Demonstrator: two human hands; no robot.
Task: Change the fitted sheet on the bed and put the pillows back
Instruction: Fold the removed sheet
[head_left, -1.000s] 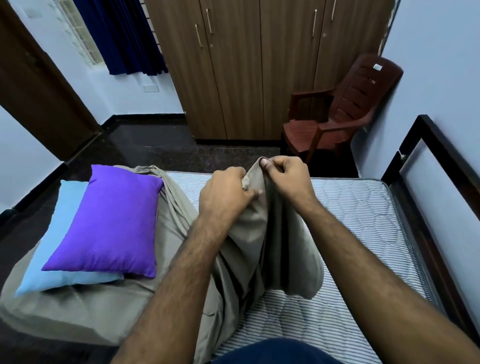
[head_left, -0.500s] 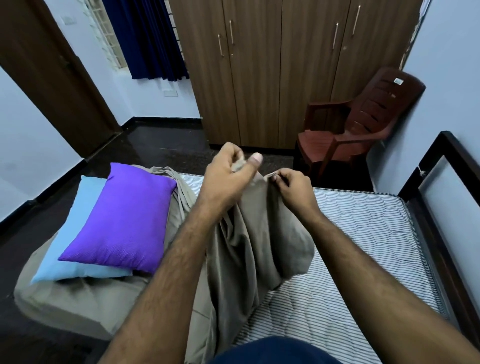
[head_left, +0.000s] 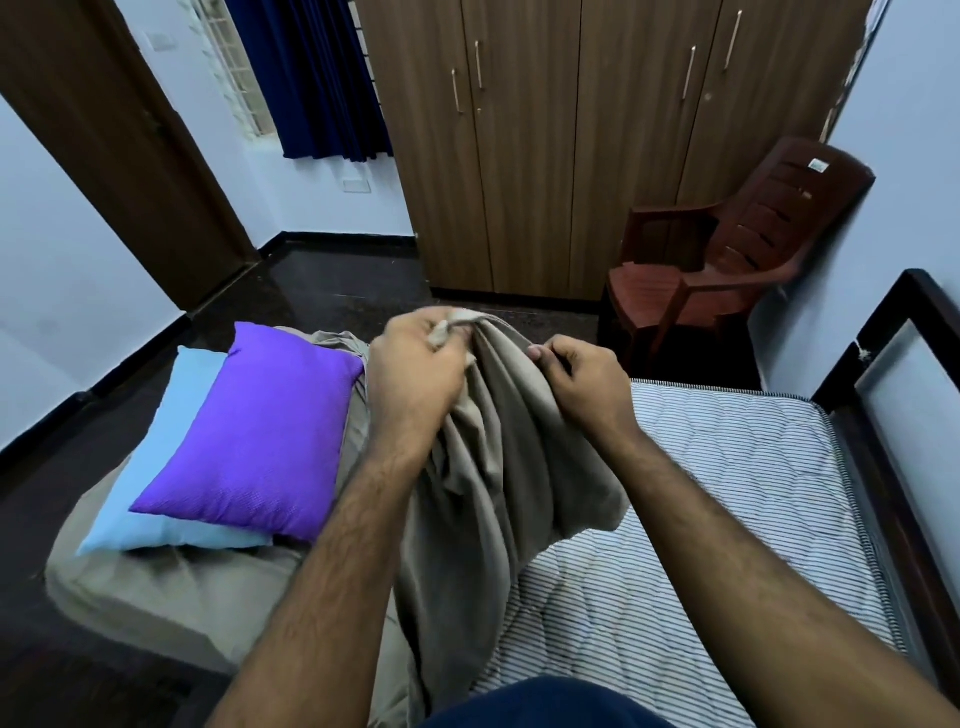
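Observation:
A beige fitted sheet (head_left: 498, 467) is lifted in a bunch above the striped mattress (head_left: 727, 493). My left hand (head_left: 415, 369) grips its gathered top edge. My right hand (head_left: 582, 379) pinches the same edge a little to the right. The rest of the sheet hangs down and spreads over the left part of the bed. There a purple pillow (head_left: 260, 441) lies on top of a light blue pillow (head_left: 150, 467). The right part of the mattress is bare.
A dark wooden bed frame (head_left: 914, 415) runs along the right wall. A brown plastic chair (head_left: 727, 249) stands in the far right corner beside a wooden wardrobe (head_left: 571, 156). Dark floor, a door (head_left: 104, 145) and a blue curtain (head_left: 311, 78) are at the left.
Both hands have worked along the sheet's edge. The left hand gathered more fabric into its grip, and the right hand shifted slightly right. The camera tilted up a little.

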